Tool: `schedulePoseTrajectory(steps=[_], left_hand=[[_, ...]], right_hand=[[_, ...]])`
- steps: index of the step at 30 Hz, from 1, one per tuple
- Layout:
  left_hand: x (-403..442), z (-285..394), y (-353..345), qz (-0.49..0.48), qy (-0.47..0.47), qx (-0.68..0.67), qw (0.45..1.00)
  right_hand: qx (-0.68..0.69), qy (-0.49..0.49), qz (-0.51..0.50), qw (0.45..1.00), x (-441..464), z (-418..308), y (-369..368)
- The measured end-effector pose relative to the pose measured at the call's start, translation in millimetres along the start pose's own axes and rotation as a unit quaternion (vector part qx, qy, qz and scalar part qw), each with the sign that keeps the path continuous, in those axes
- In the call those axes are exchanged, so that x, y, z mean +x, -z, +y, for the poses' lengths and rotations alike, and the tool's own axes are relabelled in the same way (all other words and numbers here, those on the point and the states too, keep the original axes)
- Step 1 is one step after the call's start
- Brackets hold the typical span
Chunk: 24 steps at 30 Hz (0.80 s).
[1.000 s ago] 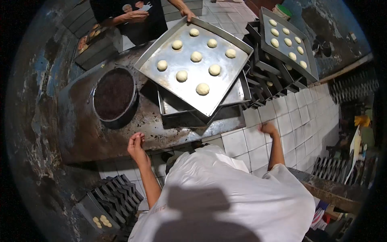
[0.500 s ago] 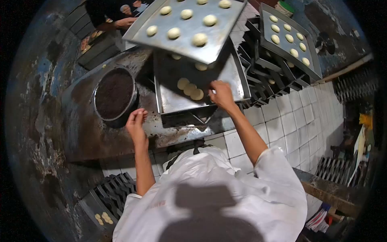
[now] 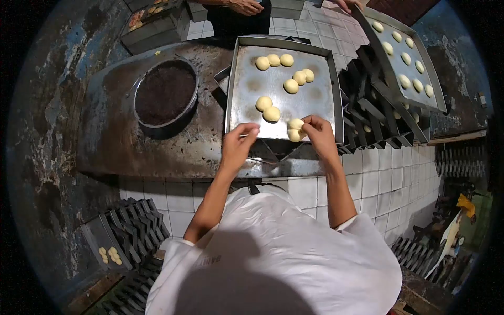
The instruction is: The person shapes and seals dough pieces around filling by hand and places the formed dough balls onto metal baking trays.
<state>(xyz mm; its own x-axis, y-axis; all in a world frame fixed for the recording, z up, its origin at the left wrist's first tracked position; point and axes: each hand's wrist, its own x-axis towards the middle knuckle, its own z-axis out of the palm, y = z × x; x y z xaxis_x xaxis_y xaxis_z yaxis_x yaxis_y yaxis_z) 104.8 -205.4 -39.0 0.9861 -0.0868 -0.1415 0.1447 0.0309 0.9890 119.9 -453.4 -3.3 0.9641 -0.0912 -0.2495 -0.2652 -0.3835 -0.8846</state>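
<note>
In front of me a metal baking tray (image 3: 254,79) carries pale dough balls in small clusters. One group of three balls (image 3: 274,60) lies at the back and another trio (image 3: 299,80) sits right of the middle. Nearer, a pair (image 3: 268,108) touches side by side. My right hand (image 3: 319,137) pinches pale dough balls (image 3: 295,130) over the tray's front right part. At the front left edge, my left hand (image 3: 239,149) is empty, its thumb and fingers slightly apart.
A round pan of dark crumbly stuff (image 3: 165,93) stands on the worn table (image 3: 121,149). At right, another person's hand (image 3: 349,5) grips a tilted tray of dough balls (image 3: 396,58) above stacked trays (image 3: 367,113). A second person's hand (image 3: 245,6) shows at the back.
The upper tray of dough balls has gone from above my tray; a tilted one is now held at right. My left hand has moved right to the tray's edge. More dough clusters show.
</note>
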Motion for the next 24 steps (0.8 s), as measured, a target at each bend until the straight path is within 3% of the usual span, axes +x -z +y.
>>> schedulePoseTrajectory(steps=[2, 4, 6, 8, 9, 10, 12, 13, 14, 16, 17, 18, 20, 22, 24], left_hand=[[11, -1, -16, -0.083, 0.028, -0.065, 0.994], [13, 3, -25, -0.113, 0.057, -0.204, 0.971], [11, 11, -24, -0.055, 0.046, -0.241, 0.968], [8, 7, -9, -0.055, 0.055, -0.269, 0.960], [3, 13, -2, -0.035, 0.074, -0.278, 0.957], [-4, 20, 5, -0.013, 0.092, -0.288, 0.953], [-10, -5, 33, -0.011, 0.101, -0.351, 0.931], [-15, -15, 49, -0.011, 0.107, -0.414, 0.904], [-23, -25, 68, -0.003, 0.108, -0.415, 0.903], [-40, -37, 103, 0.047, 0.143, -0.480, 0.864], [-47, -42, 121, 0.063, 0.129, -0.506, 0.851], [-51, -43, 138, 0.073, 0.125, -0.510, 0.848], [-56, -43, 176, 0.009, 0.073, -0.588, 0.806], [-59, -56, 207, 0.031, 0.057, -0.575, 0.816], [-63, -68, 240, 0.119, 0.072, -0.519, 0.843]], right_hand=[[0.211, 0.046, -0.075, 0.974, -16, -10, -6], [0.303, 0.047, -0.101, 0.947, -19, -14, -24], [0.276, 0.044, -0.034, 0.960, -19, -27, -54], [0.089, 0.120, 0.099, 0.984, -13, -24, -96], [0.083, 0.137, 0.137, 0.978, -11, -25, -115], [0.090, 0.132, 0.121, 0.980, -11, -26, -129], [0.319, 0.064, -0.046, 0.944, -4, 2, -165], [0.403, -0.013, -0.123, 0.907, -4, 11, -177], [0.501, -0.120, -0.197, 0.834, -7, 23, -180], [0.349, -0.134, -0.261, 0.890, -3, 78, -183], [0.037, -0.002, -0.204, 0.978, -7, 97, -188], [-0.278, 0.138, -0.124, 0.943, -15, 117, -193], [-0.440, 0.083, -0.094, 0.889, -16, 164, -207], [-0.478, 0.077, -0.084, 0.871, -9, 194, -213], [-0.518, 0.085, -0.109, 0.844, -12, 184, -216]])
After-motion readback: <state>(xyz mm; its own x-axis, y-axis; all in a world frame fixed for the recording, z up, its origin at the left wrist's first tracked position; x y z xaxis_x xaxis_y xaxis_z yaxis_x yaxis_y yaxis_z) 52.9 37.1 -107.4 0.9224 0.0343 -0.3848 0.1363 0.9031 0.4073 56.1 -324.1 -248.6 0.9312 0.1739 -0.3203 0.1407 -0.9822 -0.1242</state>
